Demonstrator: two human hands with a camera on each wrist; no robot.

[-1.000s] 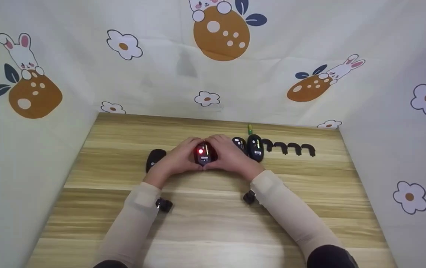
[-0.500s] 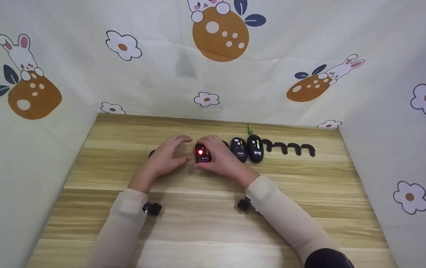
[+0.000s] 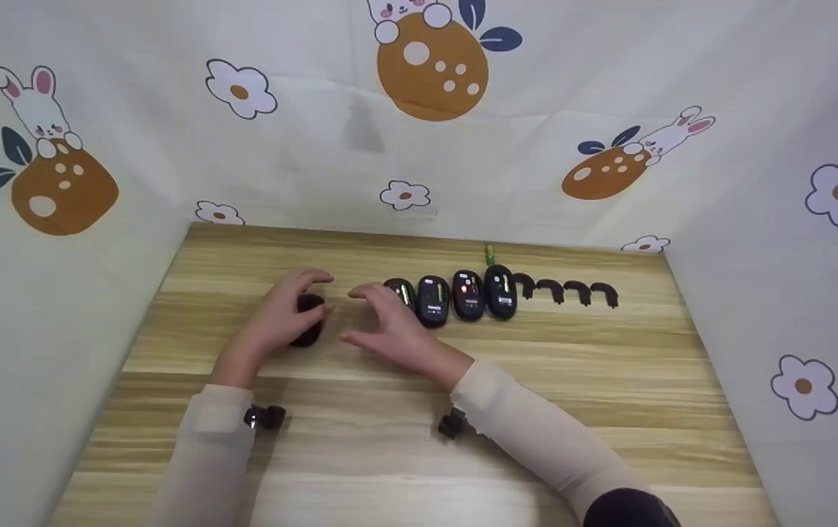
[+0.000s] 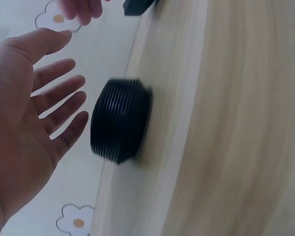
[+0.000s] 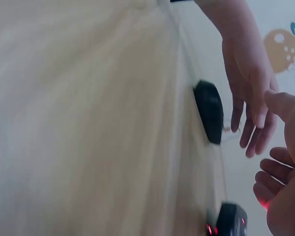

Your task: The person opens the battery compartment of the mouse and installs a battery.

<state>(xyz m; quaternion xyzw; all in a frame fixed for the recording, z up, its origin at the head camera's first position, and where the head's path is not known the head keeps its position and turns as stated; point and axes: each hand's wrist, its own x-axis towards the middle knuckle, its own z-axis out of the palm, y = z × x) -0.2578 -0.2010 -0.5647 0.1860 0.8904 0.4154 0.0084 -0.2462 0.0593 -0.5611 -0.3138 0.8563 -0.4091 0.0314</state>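
Note:
My left hand (image 3: 281, 313) hovers over a black computer mouse (image 3: 307, 335) at the left, thumb and fingers spread. In the left wrist view that mouse (image 4: 119, 120) has ribbed sides, and the fingers stand apart from it. Its top is partly hidden by the hand in the head view. My right hand (image 3: 400, 333) is just left of a row of upturned black mice, fingers parted and holding nothing. The nearest of these, a mouse (image 3: 399, 288), is partly covered by the right hand. Beside it lie a second mouse (image 3: 433, 301), a third mouse (image 3: 468, 295) with a red light, and a larger mouse (image 3: 500, 293).
Several black curved pieces (image 3: 550, 290) lie in a line at the row's right. A green and yellow battery (image 3: 490, 255) lies behind the larger mouse. Patterned cloth walls (image 3: 316, 168) close off the wooden table (image 3: 389, 439) at back and sides.
Both hands have parted from around an upturned mouse, which stays in the row. The left hand has moved left to the separate mouse; the right hand has let go and shifted left.

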